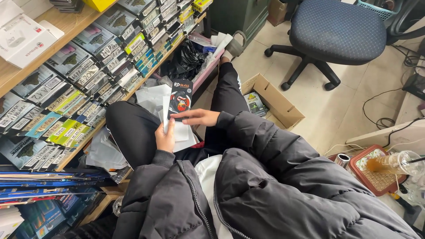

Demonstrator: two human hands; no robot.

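My left hand holds a stack of thin white sleeves over my lap. A black flat package with a red-and-white picture stands upright at the top of that stack. My right hand reaches across from the right, fingers extended and resting on the black package's lower edge. Both arms are in black puffy jacket sleeves, and my legs in black trousers stretch forward.
Wooden shelves at left hold several rows of flat packaged items. Loose white wrappers lie below them. An open cardboard box sits on the tiled floor; a blue office chair is behind it. A red tray with glassware is at right.
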